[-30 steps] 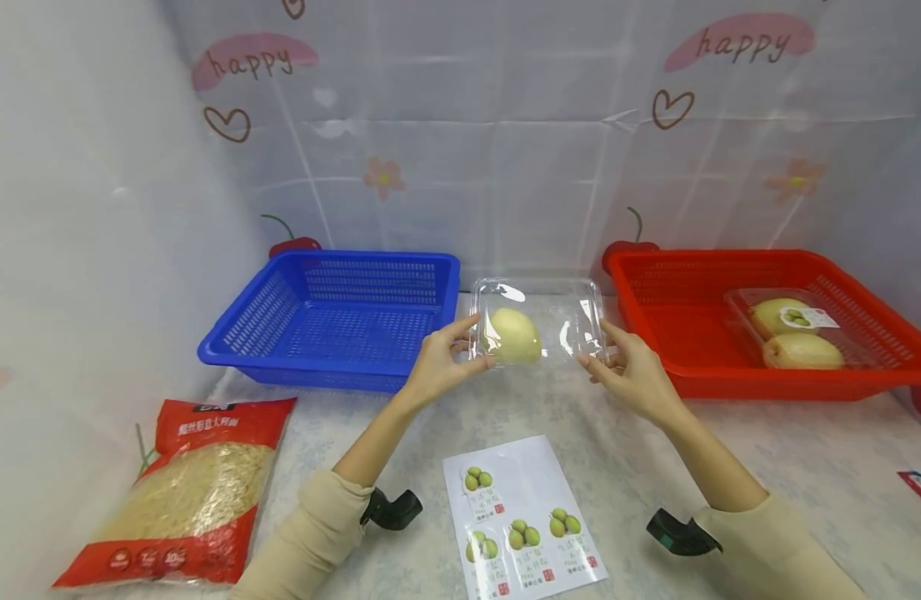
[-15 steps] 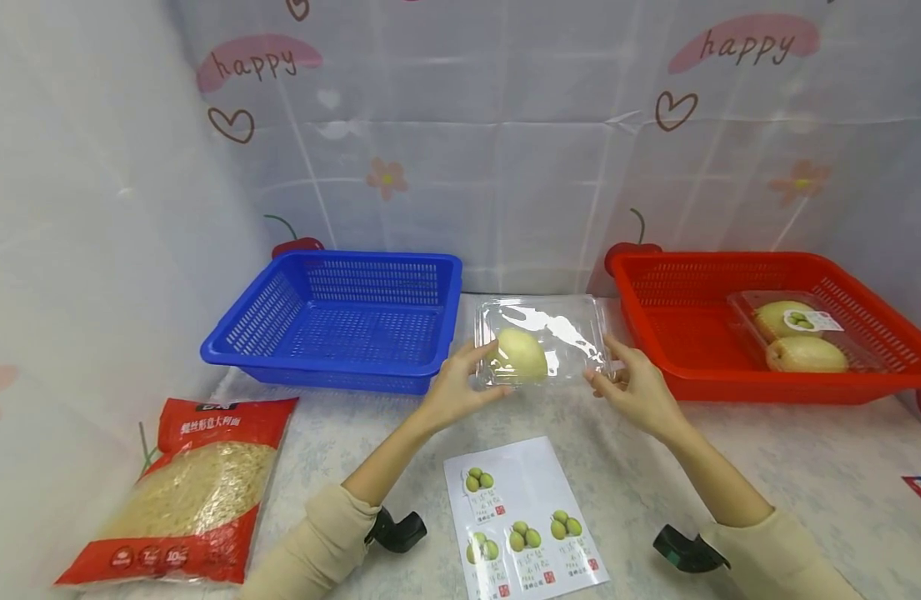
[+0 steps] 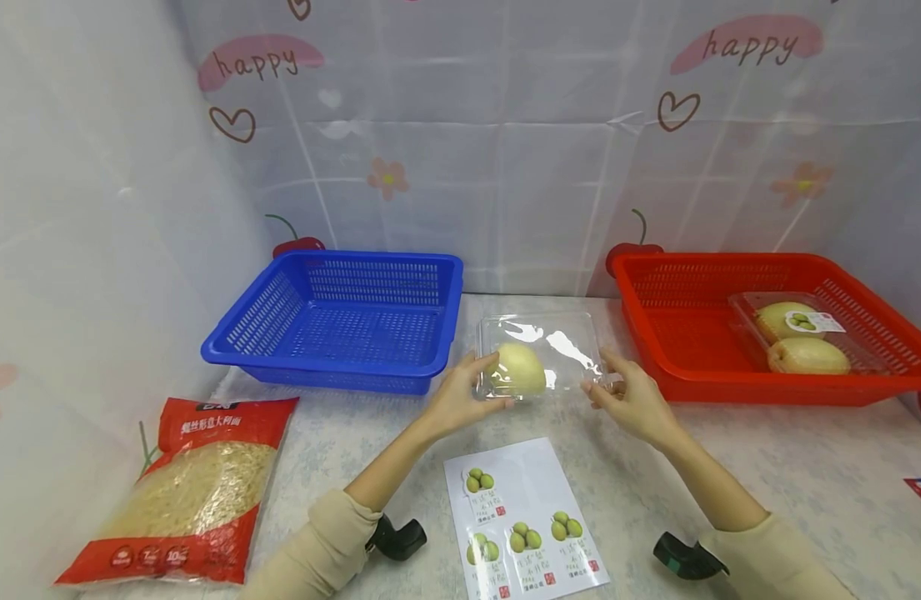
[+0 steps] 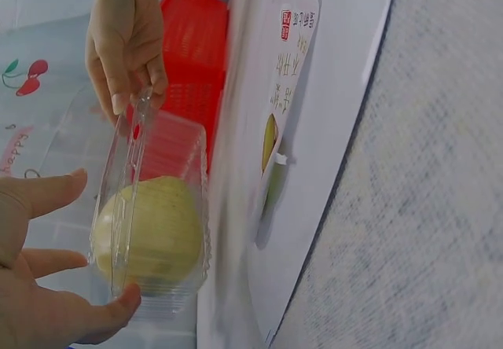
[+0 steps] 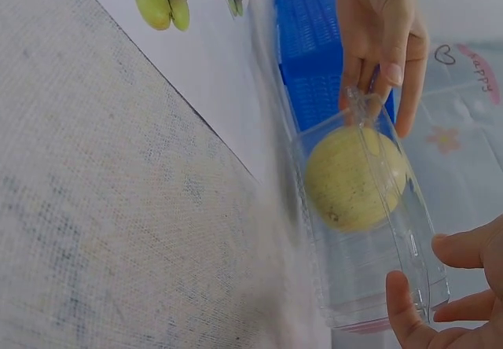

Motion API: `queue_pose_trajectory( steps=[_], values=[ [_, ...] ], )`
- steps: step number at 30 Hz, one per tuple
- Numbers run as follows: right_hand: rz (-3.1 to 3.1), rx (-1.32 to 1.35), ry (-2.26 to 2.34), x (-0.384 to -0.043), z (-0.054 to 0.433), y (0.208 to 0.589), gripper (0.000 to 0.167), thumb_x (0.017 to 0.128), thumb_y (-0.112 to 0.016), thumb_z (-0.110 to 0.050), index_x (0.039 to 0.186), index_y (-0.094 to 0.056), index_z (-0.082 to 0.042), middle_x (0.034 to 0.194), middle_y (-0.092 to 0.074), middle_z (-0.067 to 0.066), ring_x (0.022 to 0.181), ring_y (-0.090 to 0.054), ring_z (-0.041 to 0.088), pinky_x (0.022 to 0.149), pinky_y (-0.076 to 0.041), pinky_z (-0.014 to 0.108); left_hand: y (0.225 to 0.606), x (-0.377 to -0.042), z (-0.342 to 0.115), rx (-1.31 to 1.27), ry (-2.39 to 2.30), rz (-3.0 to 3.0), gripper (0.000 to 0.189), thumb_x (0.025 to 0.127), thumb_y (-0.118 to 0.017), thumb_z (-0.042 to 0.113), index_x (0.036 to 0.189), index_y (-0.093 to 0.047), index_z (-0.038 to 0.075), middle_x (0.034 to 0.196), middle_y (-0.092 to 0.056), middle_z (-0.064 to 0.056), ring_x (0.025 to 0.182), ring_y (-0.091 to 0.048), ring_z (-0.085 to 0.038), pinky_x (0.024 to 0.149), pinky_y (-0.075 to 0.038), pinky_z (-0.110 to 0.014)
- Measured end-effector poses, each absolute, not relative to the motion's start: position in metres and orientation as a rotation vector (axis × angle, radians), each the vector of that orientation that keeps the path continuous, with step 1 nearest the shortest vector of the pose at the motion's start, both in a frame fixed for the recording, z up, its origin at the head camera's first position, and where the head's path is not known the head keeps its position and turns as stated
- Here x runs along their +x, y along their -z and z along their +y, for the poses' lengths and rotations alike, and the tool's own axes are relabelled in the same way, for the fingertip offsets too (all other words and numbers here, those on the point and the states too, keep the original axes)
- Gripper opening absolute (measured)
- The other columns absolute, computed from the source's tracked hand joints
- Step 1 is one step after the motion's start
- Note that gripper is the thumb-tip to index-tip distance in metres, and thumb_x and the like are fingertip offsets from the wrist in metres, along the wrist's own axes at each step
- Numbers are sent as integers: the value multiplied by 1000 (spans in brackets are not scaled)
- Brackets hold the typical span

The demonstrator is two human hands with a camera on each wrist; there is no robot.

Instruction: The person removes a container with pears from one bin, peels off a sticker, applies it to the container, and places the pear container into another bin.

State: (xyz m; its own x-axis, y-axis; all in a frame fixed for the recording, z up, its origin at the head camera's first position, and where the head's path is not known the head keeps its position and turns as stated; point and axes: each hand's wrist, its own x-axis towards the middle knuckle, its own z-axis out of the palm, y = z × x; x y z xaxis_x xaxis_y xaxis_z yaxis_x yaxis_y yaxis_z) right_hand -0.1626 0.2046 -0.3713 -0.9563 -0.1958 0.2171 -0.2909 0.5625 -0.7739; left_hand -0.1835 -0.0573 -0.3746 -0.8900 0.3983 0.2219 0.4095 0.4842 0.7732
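Head view: both hands (image 3: 457, 400) hold a clear container (image 3: 561, 333) enclosing pale fruit (image 3: 518, 371).

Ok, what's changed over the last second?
The clear box with its single fruit has come down the head view toward the label sheet, left hand and right hand moving with it. Neither let go. The blue basket, red basket and label sheet stayed put.

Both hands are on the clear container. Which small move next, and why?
I'd probably settle the clear container level on the table: left hand and right hand hold its ends, leaving neither free, and the pack in the red basket bears a sticker while this lid shows none.
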Motion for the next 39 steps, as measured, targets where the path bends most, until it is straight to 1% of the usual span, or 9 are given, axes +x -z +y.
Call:
queue_pose_trajectory(
  steps=[8,10,13,15,17,24,28,33,39],
  values=[
    [-2712,405,-1359,-162,204,376,65,90,-62,-11,138,-28,17,121,-46,37,73,-68,32,64,-57,32,377,-183,-58,-760,1417,-2694,70,77,-77,19,134,-45,-7,139,-39,-31,133,-27,-47,105,-29,-57],
    [-2720,407,-1358,-162,204,377,66,91,-62,-12,138,-27,17,122,-45,38,73,-68,30,64,-57,32,378,-183,-58,-764,1416,-2696,70,77,-77,19,134,-45,-7,138,-41,-31,128,-36,-47,103,-33,-57],
    [-2730,405,-1364,-162,205,378,66,91,-62,-12,138,-27,18,122,-46,38,73,-68,29,64,-56,31,379,-184,-57,-765,1401,-2700,71,77,-77,20,134,-45,-7,135,-44,-30,114,-51,-44,94,-44,-52],
    [-2739,399,-1369,-163,205,379,66,91,-62,-12,138,-27,18,121,-46,38,73,-68,29,64,-56,30,379,-185,-57,-764,1398,-2702,71,77,-77,20,134,-46,-6,133,-46,-30,104,-56,-40,88,-48,-49],
    [-2748,395,-1383,-164,206,379,66,91,-61,-12,139,-26,17,121,-46,38,75,-68,29,65,-56,30,380,-186,-57,-766,1400,-2701,70,77,-77,20,134,-45,-7,132,-48,-29,101,-58,-38,85,-50,-47],
    [-2769,380,-1412,-167,207,381,65,92,-59,-13,140,-26,16,123,-45,38,79,-69,30,67,-57,33,382,-187,-58,-787,1468,-2669,69,78,-76,16,134,-44,-8,130,-51,-26,104,-59,-41,87,-50,-45],
    [-2772,368,-1411,-169,207,383,64,93,-58,-13,140,-26,16,123,-45,38,80,-69,31,67,-57,33,384,-188,-58,-788,1544,-2640,68,79,-74,14,135,-43,-9,130,-50,-27,107,-57,-44,89,-50,-45],
    [-2781,366,-1393,-169,208,383,64,93,-59,-15,139,-28,16,123,-45,38,81,-69,32,67,-57,34,386,-189,-59,-781,1591,-2616,64,81,-72,12,134,-43,-11,129,-50,-29,112,-55,-42,93,-48,-43],
    [-2797,384,-1351,-165,208,381,64,93,-60,-18,138,-30,17,121,-48,37,79,-69,29,67,-57,35,386,-188,-60,-761,1569,-2632,61,81,-71,13,132,-45,-10,130,-51,-27,106,-59,-40,88,-51,-42]
  ],
)
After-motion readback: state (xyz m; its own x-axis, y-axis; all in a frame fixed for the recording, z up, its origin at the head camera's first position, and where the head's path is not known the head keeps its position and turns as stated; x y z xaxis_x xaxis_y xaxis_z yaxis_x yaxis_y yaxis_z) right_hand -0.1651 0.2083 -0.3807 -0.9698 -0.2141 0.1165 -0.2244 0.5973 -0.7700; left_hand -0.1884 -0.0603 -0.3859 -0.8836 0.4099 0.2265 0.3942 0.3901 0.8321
